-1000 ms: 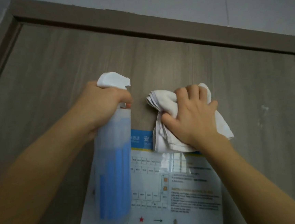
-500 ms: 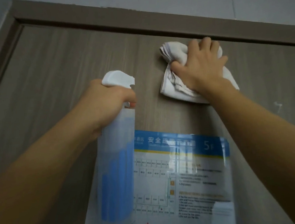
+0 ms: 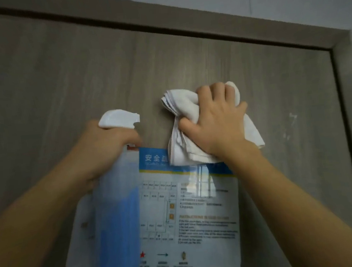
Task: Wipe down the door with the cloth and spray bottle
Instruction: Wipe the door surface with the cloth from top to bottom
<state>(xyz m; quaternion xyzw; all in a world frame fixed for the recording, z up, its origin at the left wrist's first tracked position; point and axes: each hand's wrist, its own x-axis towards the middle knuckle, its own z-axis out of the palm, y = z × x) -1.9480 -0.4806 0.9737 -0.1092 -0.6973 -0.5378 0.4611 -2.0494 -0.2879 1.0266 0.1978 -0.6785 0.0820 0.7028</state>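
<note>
The grey-brown wood-grain door [image 3: 60, 84] fills the view. My right hand [image 3: 219, 127] grips a crumpled white cloth [image 3: 181, 111] and presses it against the door just above the posted sign. My left hand [image 3: 102, 148] is wrapped round the neck of a translucent spray bottle [image 3: 117, 223] holding blue liquid, its white trigger head [image 3: 117, 118] pointing right toward the cloth. The bottle hangs in front of the sign's left part and hides it.
A laminated evacuation plan sign [image 3: 199, 216] with a blue header is fixed to the door below the cloth. The darker door frame [image 3: 183, 29] runs along the top and down the right side. Whitish smears [image 3: 291, 123] mark the door at right.
My right hand slid the cloth up near the door's top edge, then back down to the top of the sign. The left hand kept hold of the bottle.
</note>
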